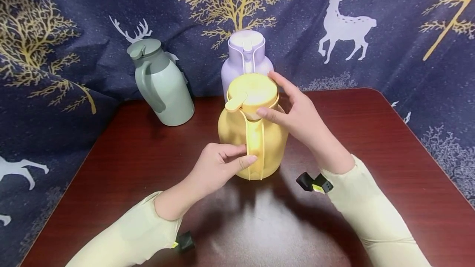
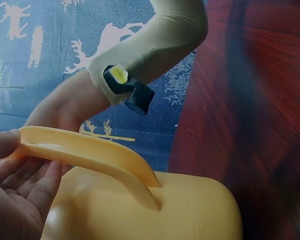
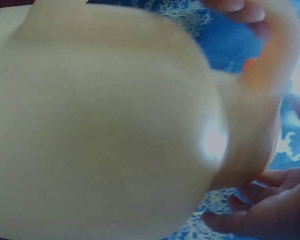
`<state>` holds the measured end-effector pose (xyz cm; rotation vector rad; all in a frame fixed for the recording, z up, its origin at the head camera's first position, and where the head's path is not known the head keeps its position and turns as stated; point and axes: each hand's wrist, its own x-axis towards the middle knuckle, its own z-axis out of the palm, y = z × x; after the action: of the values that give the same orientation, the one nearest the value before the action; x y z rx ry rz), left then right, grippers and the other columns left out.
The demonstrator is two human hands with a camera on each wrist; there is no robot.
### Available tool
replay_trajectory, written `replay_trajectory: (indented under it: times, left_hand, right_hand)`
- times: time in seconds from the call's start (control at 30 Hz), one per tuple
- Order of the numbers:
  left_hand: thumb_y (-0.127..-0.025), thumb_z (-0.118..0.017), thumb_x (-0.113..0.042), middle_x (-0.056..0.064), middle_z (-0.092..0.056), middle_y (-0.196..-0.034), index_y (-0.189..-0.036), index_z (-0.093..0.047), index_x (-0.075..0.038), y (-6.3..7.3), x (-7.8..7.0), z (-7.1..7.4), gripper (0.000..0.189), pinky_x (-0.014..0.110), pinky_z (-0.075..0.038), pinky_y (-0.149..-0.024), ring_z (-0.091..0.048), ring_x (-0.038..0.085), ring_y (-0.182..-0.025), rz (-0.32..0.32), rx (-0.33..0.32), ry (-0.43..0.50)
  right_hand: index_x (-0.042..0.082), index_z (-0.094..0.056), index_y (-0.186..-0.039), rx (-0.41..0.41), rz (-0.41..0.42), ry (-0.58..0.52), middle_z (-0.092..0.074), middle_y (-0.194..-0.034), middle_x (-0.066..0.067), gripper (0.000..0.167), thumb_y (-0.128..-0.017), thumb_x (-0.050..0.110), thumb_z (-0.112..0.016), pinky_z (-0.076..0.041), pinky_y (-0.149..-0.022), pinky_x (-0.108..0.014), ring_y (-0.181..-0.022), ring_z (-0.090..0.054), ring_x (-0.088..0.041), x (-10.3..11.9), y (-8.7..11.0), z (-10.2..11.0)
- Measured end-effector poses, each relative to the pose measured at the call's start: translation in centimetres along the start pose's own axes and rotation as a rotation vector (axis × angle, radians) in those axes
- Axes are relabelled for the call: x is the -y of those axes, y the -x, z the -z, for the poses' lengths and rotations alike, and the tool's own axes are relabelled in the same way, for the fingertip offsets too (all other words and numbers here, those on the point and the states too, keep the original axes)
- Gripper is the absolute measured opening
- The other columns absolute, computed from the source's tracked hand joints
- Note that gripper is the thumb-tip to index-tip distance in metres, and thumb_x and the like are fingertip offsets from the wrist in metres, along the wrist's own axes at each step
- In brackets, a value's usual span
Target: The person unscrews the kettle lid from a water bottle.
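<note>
- Holding the handle (image 1: 255, 147) is the left hand (image 1: 213, 164): its thumb and fingers pinch the low part of it.
- The yellow jug (image 1: 273, 145) is over the middle of the tabletop (image 1: 371, 143), between the left and right edges. I cannot tell if its bottom touches the wood.
- The jug's long way goes up and down, and its handle faces the person.
- The right hand (image 1: 302, 116) is spread wide and grips the lid (image 1: 257, 87), thumb on the near side, a finger at the back.
- What seems to matter most is that the lid lies just left of the right palm. This hand is the nearer one to it; the other is lower down.
- The small tab (image 1: 236, 103) sticks out toward the left edge, away from the right hand.
- The purple jug (image 1: 229, 71) stands just behind, by the far edge; the green jug (image 1: 172, 90) is near the far left corner.
</note>
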<state>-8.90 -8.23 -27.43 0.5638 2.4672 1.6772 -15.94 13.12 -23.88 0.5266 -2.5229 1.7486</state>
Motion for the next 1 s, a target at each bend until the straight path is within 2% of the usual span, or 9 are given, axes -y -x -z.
replay_trajectory:
  times: [0.07, 0.17, 0.33, 0.43, 0.57, 0.67, 0.8, 1.0]
  left_hand:
    - [-0.092, -0.073, -0.008, 0.016, -0.08, -0.103, -0.112, -0.078, 0.0, 0.0, 0.0, 0.0, 0.022, 0.021, -0.059, -0.081, -0.073, 0.009, -0.091, -0.008, -0.002, -0.011]
    - [-0.093, -0.072, -0.008, 0.015, -0.08, -0.099, -0.109, -0.079, 0.0, 0.0, -0.1, 0.0, 0.02, 0.02, -0.058, -0.078, -0.07, 0.005, -0.086, -0.032, 0.001, -0.035]
    - [-0.095, -0.07, -0.012, 0.012, -0.08, -0.093, -0.105, -0.079, -0.001, -0.2, -0.3, 0.0, 0.017, 0.02, -0.056, -0.075, -0.065, 0.001, -0.08, -0.09, 0.025, -0.07]
    - [-0.096, -0.069, -0.014, 0.011, -0.08, -0.092, -0.104, -0.079, -0.001, -0.2, -0.3, 0.0, 0.017, 0.02, -0.056, -0.074, -0.065, 0.003, -0.08, -0.117, 0.035, -0.088]
    - [-0.096, -0.069, -0.013, 0.01, -0.079, -0.091, -0.103, -0.079, -0.001, -0.2, -0.2, 0.1, 0.017, 0.02, -0.055, -0.074, -0.063, 0.003, -0.08, -0.124, 0.036, -0.091]
    - [-0.096, -0.069, -0.012, 0.011, -0.079, -0.092, -0.102, -0.079, -0.001, -0.1, -0.1, 0.1, 0.016, 0.02, -0.056, -0.075, -0.063, 0.002, -0.081, -0.129, 0.033, -0.089]
    - [-0.096, -0.069, -0.013, 0.011, -0.079, -0.095, -0.104, -0.079, -0.001, -0.1, 0.0, 0.1, 0.018, 0.021, -0.057, -0.077, -0.065, 0.002, -0.083, -0.131, 0.035, -0.086]
    - [-0.096, -0.069, -0.013, 0.013, -0.08, -0.101, -0.109, -0.078, 0.0, -0.2, 0.0, 0.1, 0.02, 0.021, -0.058, -0.08, -0.068, 0.004, -0.088, -0.117, 0.042, -0.074]
  right_hand:
    - [0.017, -0.034, -0.161, -0.018, -0.022, 0.053, -0.043, -0.163, -0.005, 0.081, -0.091, 0.015, -0.076, -0.04, -0.121, -0.044, -0.139, -0.055, -0.029, 0.4, 0.3, -0.2]
    - [0.019, -0.034, -0.161, -0.011, -0.031, 0.055, -0.042, -0.163, -0.003, 0.081, -0.091, 0.016, -0.076, -0.042, -0.119, -0.041, -0.136, -0.056, -0.029, 0.5, 0.1, -0.2]
    - [0.024, -0.039, -0.159, 0.03, -0.057, -0.014, -0.05, -0.157, -0.005, 0.077, -0.091, 0.015, -0.074, -0.054, -0.096, -0.023, -0.127, -0.062, -0.028, -0.2, -1.0, 0.4]
    - [0.023, -0.042, -0.157, 0.085, -0.056, -0.055, -0.054, -0.153, -0.01, 0.074, -0.091, 0.011, -0.073, -0.056, -0.087, -0.018, -0.123, -0.063, -0.025, -0.6, -1.8, 1.0]
    - [0.018, -0.041, -0.158, 0.212, -0.015, -0.104, -0.057, -0.147, -0.016, 0.073, -0.092, 0.005, -0.069, -0.057, -0.089, -0.02, -0.115, -0.065, -0.011, -0.9, -2.9, 1.9]
    - [0.015, -0.04, -0.158, 0.303, 0.026, -0.108, -0.061, -0.141, -0.016, 0.073, -0.092, 0.002, -0.068, -0.056, -0.092, -0.02, -0.11, -0.065, -0.005, -1.1, -3.8, 2.6]
    - [0.012, -0.04, -0.157, 0.382, 0.069, -0.09, -0.064, -0.137, -0.01, 0.072, -0.092, 0.003, -0.069, -0.054, -0.095, -0.019, -0.113, -0.064, -0.003, -1.1, -4.6, 3.4]
    - [0.006, -0.038, -0.158, 0.468, 0.086, -0.127, -0.065, -0.136, -0.004, 0.072, -0.092, -0.001, -0.067, -0.053, -0.097, -0.019, -0.113, -0.065, -0.005, -1.1, -5.4, 4.2]
